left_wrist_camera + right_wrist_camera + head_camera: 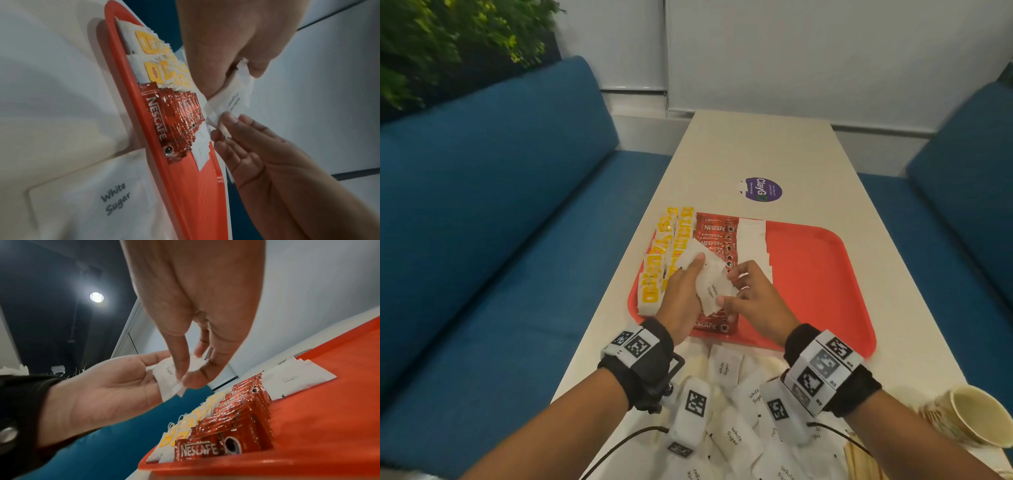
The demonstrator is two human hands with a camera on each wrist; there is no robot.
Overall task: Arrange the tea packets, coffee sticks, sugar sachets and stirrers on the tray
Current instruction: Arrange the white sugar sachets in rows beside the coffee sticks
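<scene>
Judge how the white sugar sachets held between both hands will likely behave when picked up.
The white sugar sachets probably flop: corners bend between the right hand's fingers. Likely light, since the left hand holds several. Flat, so unlikely to roll.

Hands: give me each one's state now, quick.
Left hand: holds a stack of white sugar sachets.
Right hand: fingers pinch a sachet from that stack.

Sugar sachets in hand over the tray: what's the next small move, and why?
Probably have the right hand draw one sachet from the left hand and lay it at the near end of the sugar row beside the coffee sticks. Its fingertips already pinch that sachet.
</scene>
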